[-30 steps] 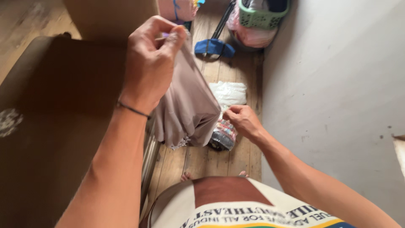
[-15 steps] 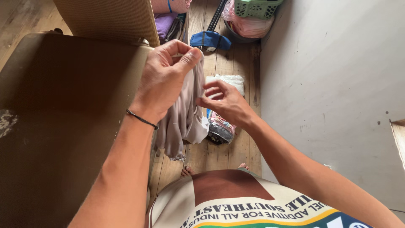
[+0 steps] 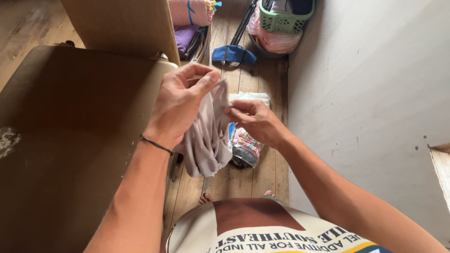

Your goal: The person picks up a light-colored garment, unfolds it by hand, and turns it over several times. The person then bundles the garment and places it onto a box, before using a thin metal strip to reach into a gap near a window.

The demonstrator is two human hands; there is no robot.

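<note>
A brown tabletop (image 3: 70,140) crowds close on the left hand's (image 3: 180,107) left; a bare wall (image 3: 375,93) stands right of the right hand (image 3: 255,122); below them, a patterned bundle (image 3: 246,147) blocks the plank floor (image 3: 262,173).

A worn floor of narrow wooden planks (image 3: 262,79) ran beside a plain pale grey wall (image 3: 375,84) in soft daylight. A dark brown flat-topped worktop (image 3: 70,140) filled the left, and a green plastic basket (image 3: 286,18) stood against the wall.
</note>
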